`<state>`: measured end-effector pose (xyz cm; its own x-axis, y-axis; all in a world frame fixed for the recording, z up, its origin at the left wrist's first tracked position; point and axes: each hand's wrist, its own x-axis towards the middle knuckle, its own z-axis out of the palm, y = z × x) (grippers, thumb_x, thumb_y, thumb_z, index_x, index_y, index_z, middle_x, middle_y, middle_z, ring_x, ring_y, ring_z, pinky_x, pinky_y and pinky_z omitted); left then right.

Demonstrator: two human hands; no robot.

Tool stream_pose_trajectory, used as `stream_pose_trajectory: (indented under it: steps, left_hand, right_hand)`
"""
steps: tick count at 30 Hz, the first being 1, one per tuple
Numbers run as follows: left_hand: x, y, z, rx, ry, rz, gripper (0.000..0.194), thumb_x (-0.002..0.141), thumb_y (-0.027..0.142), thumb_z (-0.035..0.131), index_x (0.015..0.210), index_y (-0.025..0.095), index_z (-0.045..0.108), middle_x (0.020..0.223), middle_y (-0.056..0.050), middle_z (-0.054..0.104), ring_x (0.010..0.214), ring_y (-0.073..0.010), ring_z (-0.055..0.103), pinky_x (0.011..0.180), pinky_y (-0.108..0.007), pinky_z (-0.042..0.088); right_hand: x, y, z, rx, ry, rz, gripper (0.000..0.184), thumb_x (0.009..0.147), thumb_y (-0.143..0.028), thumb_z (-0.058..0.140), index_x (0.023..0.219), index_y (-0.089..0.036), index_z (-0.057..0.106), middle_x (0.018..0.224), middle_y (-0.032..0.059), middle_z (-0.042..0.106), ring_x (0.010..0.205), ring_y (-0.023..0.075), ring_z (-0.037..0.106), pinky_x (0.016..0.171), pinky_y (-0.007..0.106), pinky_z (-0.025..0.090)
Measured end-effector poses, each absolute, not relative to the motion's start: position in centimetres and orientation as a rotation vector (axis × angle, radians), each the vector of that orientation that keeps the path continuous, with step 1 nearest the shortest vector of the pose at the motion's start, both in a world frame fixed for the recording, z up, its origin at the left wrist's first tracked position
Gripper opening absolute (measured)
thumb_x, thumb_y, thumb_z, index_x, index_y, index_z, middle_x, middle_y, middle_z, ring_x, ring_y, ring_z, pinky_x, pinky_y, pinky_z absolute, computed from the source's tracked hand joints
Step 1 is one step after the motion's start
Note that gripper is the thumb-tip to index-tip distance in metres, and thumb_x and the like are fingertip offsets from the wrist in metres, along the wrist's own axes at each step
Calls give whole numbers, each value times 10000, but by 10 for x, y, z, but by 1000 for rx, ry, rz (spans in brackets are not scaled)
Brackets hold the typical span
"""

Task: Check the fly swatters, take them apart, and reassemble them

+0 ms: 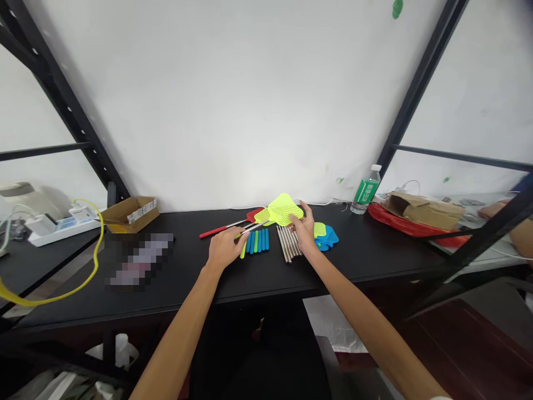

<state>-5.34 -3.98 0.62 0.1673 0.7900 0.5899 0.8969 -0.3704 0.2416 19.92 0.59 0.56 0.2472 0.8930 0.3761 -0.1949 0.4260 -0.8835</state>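
Yellow fly swatter (pixel 280 210) in the grasp of left hand (pixel 225 245) and right hand (pixel 305 230), at stem (pixel 260 224) and paddle (pixel 285 208).

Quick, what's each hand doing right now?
Left hand: closed, holding the yellow-green swatter's metal rod.
Right hand: closed, pinching the edge of the swatter's mesh head.
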Motion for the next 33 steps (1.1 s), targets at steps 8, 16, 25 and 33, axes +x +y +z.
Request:
stream_pose_trajectory:
  steps: [8,16,25,33]
  left_hand:
    - [-53,-40,7,-2268,-1663,-996,454,973,535,388,1034,251,738,962,-44,764,832,-218,687,633,-283,412]
    - [-53,-40,7,-2260,-1676,-993,476,973,541,376,1053,245,740,995,-49,762,864,-220,690,652,-282,432]
    - [-53,-41,8,-2259,-1704,-959,478,975,542,371,1051,240,733,1000,-53,764,888,-227,692,649,-282,430]
    - [-54,-40,8,-2256,-1726,-943,452,972,531,391,1056,247,733,1006,-43,763,878,-226,692,646,-285,425]
  right_hand:
    - [200,13,1,-809,-1074,837,567,742,-337,677,1270,-212,513,979,57,684,551,136,614,396,226,416]
    - [200,12,2,-810,-1059,830,479,744,-341,650,1190,-237,509,997,39,662,553,130,609,384,213,403]
    - [201,10,3,-850,-1081,836,444,776,-388,592,1184,-239,501,1039,58,654,574,143,617,402,232,415]
    - [201,9,3,-838,-1077,837,431,770,-398,600,1156,-231,504,982,51,646,538,137,594,396,234,393]
